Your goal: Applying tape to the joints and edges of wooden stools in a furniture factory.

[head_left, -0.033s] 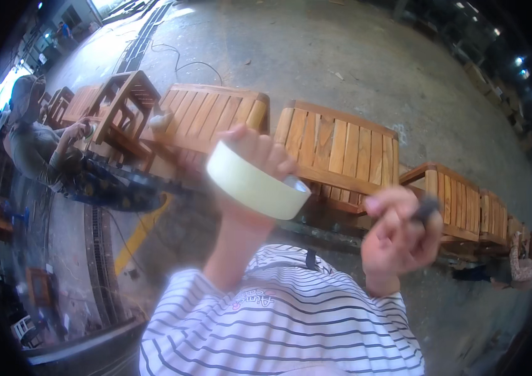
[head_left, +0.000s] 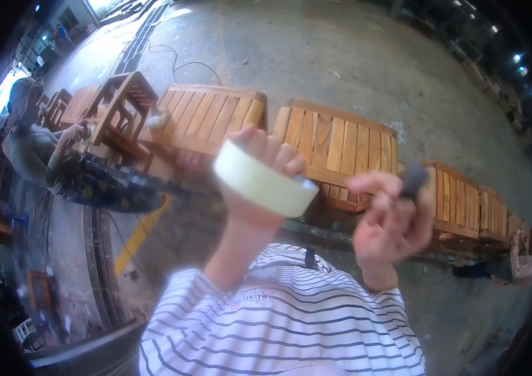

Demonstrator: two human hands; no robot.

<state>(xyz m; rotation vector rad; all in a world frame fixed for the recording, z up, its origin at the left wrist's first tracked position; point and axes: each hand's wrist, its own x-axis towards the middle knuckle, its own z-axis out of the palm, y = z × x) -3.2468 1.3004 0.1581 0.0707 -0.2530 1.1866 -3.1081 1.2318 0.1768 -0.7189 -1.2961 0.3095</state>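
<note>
1. We see the left hand [head_left: 269, 151] raised before the chest, with its fingers curled and together; it is closed on a wide roll of pale tape [head_left: 266, 187].
2. The roll is tilted, its right side lower, and its outer wall crosses in front of the hand. We cannot tell if the hand passes through the ring.
3. The right hand [head_left: 391, 225] is also raised, well apart from the roll. Its bent fingers are clamped on a small dark thing [head_left: 413, 180], which is too blurred for us to say its kind.
4. Behind both hands, we find a slatted wooden table [head_left: 338, 147] of warm brown colour. We cannot tell that either hand touches it.
5. To the left of it there is a second slatted table [head_left: 209, 119], with a small pale object [head_left: 159, 120] near its left end, and then an open wooden frame [head_left: 122, 119].
6. Beside this frame we see a co-worker [head_left: 31, 153], whose hands are close to the wood.
7. Far to the right, we notice another person [head_left: 526, 266] near more slatted furniture [head_left: 457, 197].
8. Below the hands we see a white shirt [head_left: 297, 313] with dark stripes, and a yellow line [head_left: 137, 241] lies on the concrete floor [head_left: 316, 50].
</note>
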